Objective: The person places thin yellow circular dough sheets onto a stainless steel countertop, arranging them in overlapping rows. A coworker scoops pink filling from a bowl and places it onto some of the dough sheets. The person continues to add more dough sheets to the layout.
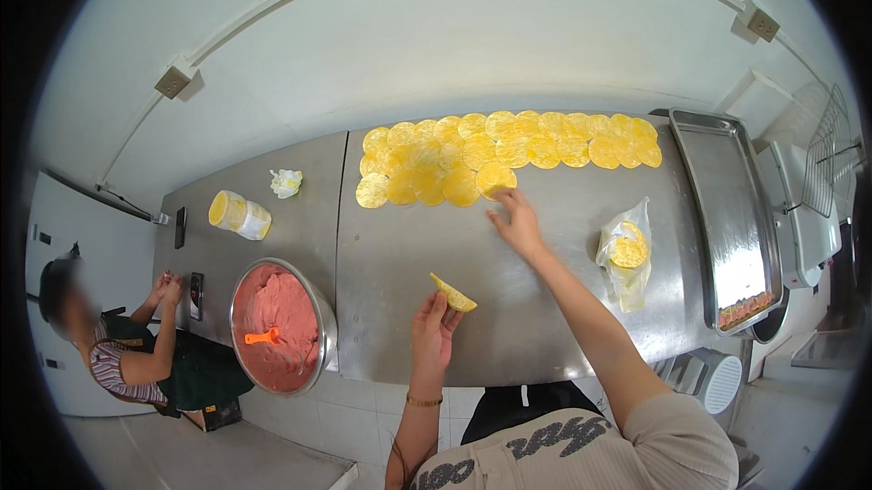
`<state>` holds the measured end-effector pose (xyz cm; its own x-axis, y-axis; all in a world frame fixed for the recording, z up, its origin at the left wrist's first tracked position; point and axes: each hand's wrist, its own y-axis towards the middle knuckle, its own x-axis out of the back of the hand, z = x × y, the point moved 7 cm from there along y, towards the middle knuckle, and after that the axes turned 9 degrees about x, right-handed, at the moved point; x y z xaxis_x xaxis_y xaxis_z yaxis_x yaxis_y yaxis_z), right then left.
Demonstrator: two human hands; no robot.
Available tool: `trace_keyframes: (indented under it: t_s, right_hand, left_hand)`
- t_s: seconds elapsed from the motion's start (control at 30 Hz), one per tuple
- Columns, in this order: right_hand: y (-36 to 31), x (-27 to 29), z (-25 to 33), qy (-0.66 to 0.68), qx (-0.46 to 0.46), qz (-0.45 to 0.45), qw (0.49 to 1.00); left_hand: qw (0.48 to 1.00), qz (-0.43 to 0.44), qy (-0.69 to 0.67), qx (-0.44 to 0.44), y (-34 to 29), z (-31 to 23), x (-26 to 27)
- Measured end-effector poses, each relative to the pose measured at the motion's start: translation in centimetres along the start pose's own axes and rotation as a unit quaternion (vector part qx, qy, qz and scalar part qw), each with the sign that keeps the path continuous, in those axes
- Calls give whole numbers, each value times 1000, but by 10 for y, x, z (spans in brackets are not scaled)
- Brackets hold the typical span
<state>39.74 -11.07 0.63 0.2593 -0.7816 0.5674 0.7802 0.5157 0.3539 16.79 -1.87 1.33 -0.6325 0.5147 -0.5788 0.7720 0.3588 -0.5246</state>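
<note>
Nearest, the steel bowl (pixel 329 331) holds pink paste (pixel 289 295) with an orange scraper (pixel 262 336) lying in it. Just right of the bowl, the left hand (pixel 431 331) is closed on a small stack (pixel 455 294) of thin yellow discs, tilted and held over the table (pixel 391 286), thumb and fingers pinching its lower side. Left of the bowl a co-worker (pixel 136 358) stands with both hands together, near a dark phone (pixel 197 296). Well to the right of the bowl lie an open plastic bag (pixel 629 297) with more discs in it and, farther right, a metal tray (pixel 713 181) with pink pieces (pixel 745 310) at its near end. Beyond the bowl and to its right, the right hand (pixel 519 228), apart from the left, has its fingertips at the near edge of a disc (pixel 494 176); whether it grips or only touches, I cannot tell. That disc ends the shorter front row of the overlapping rows (pixel 513 150), beyond the bowl and rightward. Straight beyond the bowl are a wrapped stack (pixel 243 217) on its side and a crumpled wad (pixel 285 183).
</note>
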Motion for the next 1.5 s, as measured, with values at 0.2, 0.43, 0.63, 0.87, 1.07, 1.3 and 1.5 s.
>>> trace_keyframes:
  t_s: [0.2, 0.43, 0.63, 0.87, 1.07, 1.3, 1.5]
  right_hand:
    - [-55, 2, 93, 295, -18, 137, 945]
    - [-59, 18, 77, 393, -141, 102, 903]
    - [-52, 20, 33, 553, -296, 1, 779]
    - [20, 45, -44, 633, -274, -160, 706]
    - [9, 61, -76, -104, -93, -162, 977]
    - [-14, 37, -70, -218, 38, -44, 974]
    - [-14, 55, -48, -156, 21, -80, 984]
  left_hand:
    - [999, 42, -25, -1, 23, 1, -23]
    - [1000, 27, -8, 7, 31, 7, -46]
    - [1000, 30, 8, 2, 29, 4, -44]
    - [1000, 20, -10, -17, 15, -7, -26]
    - [1000, 14, -5, -10, 6, -2, -14]
    - [1000, 14, -21, 0, 5, 6, -10]
    - [1000, 22, -1, 10, 5, 5, -25]
